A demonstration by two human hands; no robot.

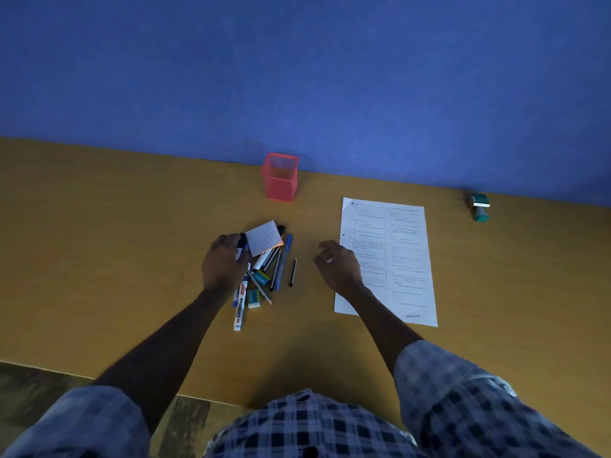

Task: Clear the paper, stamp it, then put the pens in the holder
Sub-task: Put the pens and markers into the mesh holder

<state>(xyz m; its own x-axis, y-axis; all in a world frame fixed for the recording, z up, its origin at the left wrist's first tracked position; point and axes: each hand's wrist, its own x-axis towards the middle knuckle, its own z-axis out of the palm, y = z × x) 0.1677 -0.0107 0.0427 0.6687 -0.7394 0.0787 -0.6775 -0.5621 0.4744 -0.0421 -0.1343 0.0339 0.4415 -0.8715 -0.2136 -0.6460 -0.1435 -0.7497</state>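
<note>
Office or study desk setup. Plain wooden table (115, 226) pushed against a flat blue wall (297, 61). Desk stationery all over it: red mesh pen holder (280, 177) at the wall, a loose heap of pens (264, 269) and whiteboard markers with erasers and a small printed slip, a printed two-column sheet of paper (396, 259) with "CANCELLED" marked near its bottom edge, and a green self-inking stamp (480, 207) far right. Patterned floor (39, 375) shows past the table edge.

Pens (264, 272) left of paper (390, 259); holder (280, 177) behind pens; stamp (480, 207) far right.
</note>
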